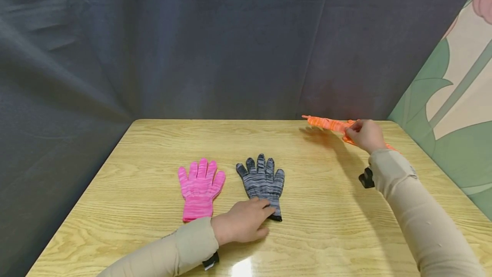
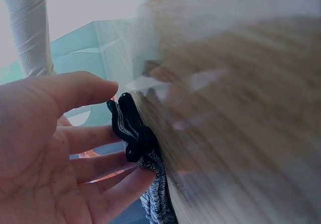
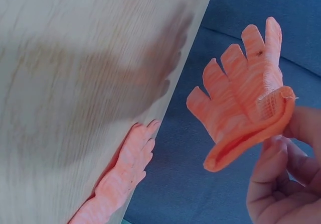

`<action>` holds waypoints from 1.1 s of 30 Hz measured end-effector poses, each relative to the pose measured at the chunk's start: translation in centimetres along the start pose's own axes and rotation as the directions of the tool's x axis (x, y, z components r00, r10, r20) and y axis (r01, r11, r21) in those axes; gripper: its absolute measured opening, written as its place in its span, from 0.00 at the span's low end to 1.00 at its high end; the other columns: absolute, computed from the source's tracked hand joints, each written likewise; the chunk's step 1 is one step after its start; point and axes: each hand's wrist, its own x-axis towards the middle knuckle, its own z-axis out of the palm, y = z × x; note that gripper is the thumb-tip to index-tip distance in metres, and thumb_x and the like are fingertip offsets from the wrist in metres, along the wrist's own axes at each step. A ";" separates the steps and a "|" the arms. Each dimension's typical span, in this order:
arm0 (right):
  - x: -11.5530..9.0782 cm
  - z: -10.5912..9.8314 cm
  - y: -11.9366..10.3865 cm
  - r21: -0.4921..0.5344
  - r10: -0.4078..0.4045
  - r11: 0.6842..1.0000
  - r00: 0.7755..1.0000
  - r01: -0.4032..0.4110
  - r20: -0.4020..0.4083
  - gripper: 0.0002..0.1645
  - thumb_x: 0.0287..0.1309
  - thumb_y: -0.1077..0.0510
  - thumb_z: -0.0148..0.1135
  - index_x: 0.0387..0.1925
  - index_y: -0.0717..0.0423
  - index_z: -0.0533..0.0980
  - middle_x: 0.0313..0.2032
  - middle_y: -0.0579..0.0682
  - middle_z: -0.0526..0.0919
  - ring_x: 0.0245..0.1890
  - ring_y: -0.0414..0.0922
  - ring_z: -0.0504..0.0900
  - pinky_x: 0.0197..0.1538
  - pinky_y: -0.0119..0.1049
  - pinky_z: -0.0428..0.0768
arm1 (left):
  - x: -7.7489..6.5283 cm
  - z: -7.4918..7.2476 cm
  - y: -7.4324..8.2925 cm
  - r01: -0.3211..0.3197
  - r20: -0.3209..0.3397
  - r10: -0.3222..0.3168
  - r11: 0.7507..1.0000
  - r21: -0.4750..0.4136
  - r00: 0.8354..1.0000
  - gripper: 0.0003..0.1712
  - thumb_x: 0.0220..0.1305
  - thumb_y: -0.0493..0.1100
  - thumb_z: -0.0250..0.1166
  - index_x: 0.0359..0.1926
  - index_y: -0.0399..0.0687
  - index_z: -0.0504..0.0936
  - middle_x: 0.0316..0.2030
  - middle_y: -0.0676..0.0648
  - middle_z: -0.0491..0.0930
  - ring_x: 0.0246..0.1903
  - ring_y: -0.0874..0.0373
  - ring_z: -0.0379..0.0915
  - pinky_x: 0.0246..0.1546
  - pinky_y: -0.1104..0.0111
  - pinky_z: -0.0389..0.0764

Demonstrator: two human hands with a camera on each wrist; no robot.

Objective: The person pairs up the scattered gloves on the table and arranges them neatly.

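In the head view my left hand [image 1: 243,221] rests on the cuff of a grey-and-black knit glove [image 1: 263,183] lying flat, fingers pointing away. The left wrist view shows loosely bent fingers touching its black cuff edge [image 2: 133,128], the thumb held apart. At the far right, my right hand [image 1: 368,136] pinches an orange knit glove [image 1: 326,124] by its cuff, above the table. The right wrist view shows this glove [image 3: 233,91] hanging in the air, its cuff opening towards the camera. A second orange glove [image 3: 123,171] lies on the table below, mostly hidden in the head view.
A pink knit glove [image 1: 199,191] lies flat left of the grey one, close to my left forearm. The wooden table [image 1: 153,148] meets a dark cloth backdrop [image 1: 230,46] at its far edge. A flower-patterned wall covering [image 1: 453,110] borders the right side.
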 end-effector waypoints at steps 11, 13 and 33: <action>-0.7 -0.3 -0.6 0.021 -0.021 1.000 0.998 0.022 -0.058 0.13 0.57 0.57 0.55 0.24 0.64 0.73 0.20 0.55 0.78 0.19 0.43 0.69 0.24 0.33 0.67 | -0.1 0.1 -0.2 -0.008 -0.017 0.008 1.000 -0.002 1.000 0.27 0.63 0.51 0.57 0.62 0.51 0.71 0.59 0.50 0.72 0.56 0.57 0.70 0.53 0.70 0.75; -0.7 -0.3 -0.7 0.018 -0.022 1.000 0.998 0.023 -0.061 0.13 0.58 0.57 0.55 0.24 0.64 0.72 0.20 0.55 0.78 0.19 0.43 0.69 0.24 0.33 0.67 | 0.0 0.1 -0.2 -0.009 -0.015 0.009 1.000 -0.001 1.000 0.27 0.63 0.51 0.57 0.62 0.51 0.71 0.59 0.50 0.72 0.57 0.57 0.69 0.54 0.69 0.75; -1.3 -0.6 -1.6 0.063 -0.039 0.997 0.997 0.043 -0.067 0.10 0.57 0.58 0.55 0.28 0.62 0.70 0.18 0.50 0.74 0.18 0.40 0.67 0.21 0.32 0.66 | 0.1 0.0 -0.2 0.001 -0.006 -0.001 1.000 0.008 1.000 0.28 0.62 0.51 0.57 0.63 0.51 0.70 0.61 0.49 0.70 0.60 0.55 0.68 0.59 0.69 0.71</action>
